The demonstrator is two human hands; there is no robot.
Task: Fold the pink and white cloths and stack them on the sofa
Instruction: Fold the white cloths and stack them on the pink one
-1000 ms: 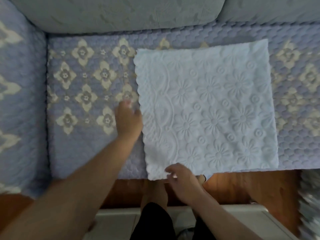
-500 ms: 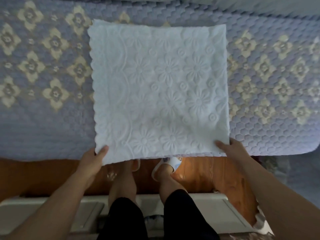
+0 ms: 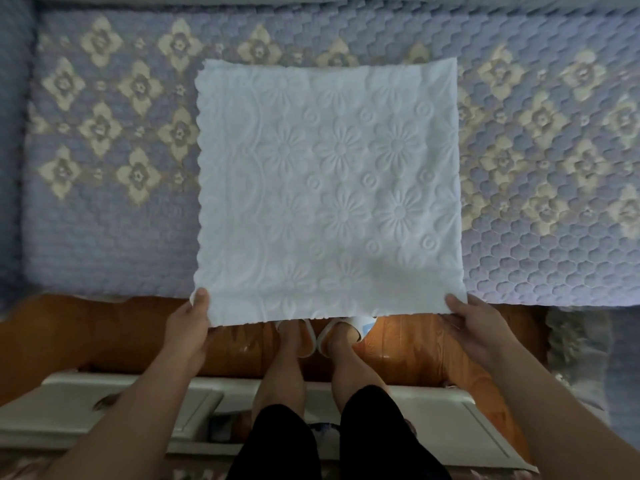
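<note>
A white cloth [image 3: 329,188] with an embossed flower pattern lies spread as a square on the sofa seat [image 3: 104,237], its near edge hanging over the seat's front. My left hand [image 3: 188,327] pinches the near left corner. My right hand [image 3: 474,327] pinches the near right corner. The left edge of the cloth is scalloped. No pink cloth is in view.
The sofa cover is blue-purple quilted fabric with cream flower motifs. Below the seat is a wooden floor [image 3: 408,344], my legs and white slippers [image 3: 346,327]. A white low table [image 3: 104,414] stands close behind my legs. A patterned rug [image 3: 575,341] lies at the right.
A second ago my left hand rested beside the cloth's left edge and my right hand on the near edge. Both hands have since taken the two near corners, and the view has shifted.
</note>
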